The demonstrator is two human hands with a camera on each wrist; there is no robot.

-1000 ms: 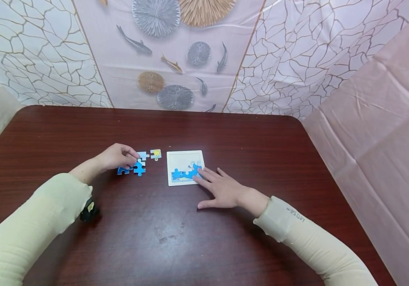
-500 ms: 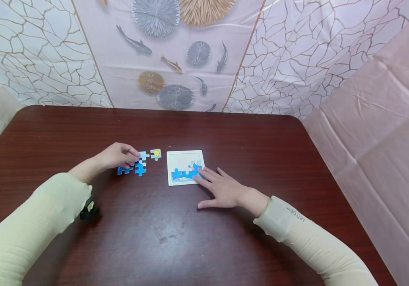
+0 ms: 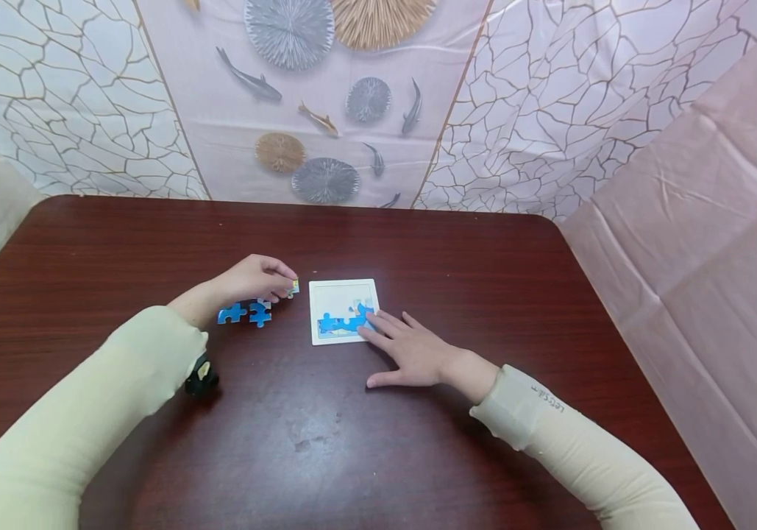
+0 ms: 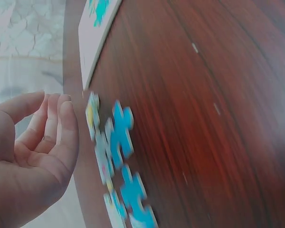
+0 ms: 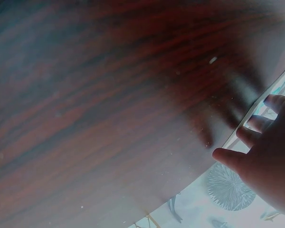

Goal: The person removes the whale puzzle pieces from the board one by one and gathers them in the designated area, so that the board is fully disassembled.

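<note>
My left hand [image 3: 252, 280] hovers above the loose jigsaw pieces, its fingertips near the piece with a yellow sun [image 3: 295, 285]. In the left wrist view, the left hand [image 4: 38, 147] has loosely bent fingers with nothing between them, apart from the sun piece [image 4: 91, 115]. Below it in the head view lie a blue jigsaw piece [image 3: 260, 314] and another blue piece [image 3: 232, 313]; more pieces are partly hidden. My right hand [image 3: 411, 355] lies with spread fingers, fingertips on the right edge of the white puzzle tray [image 3: 342, 283]. Blue pieces [image 3: 352, 324] fill the tray's lower part.
The dark wooden table [image 3: 312, 442] spreads around the tray and loose pieces. Patterned cloth [image 3: 325, 96] hangs behind its far edge, and plain pinkish cloth [image 3: 702, 243] hangs on the right. A black device [image 3: 201, 375] sits under my left wrist.
My left hand has moved right and slightly away from me, from the leftmost pieces to the sun piece, uncovering the left blue piece. The right hand and tray stay still.
</note>
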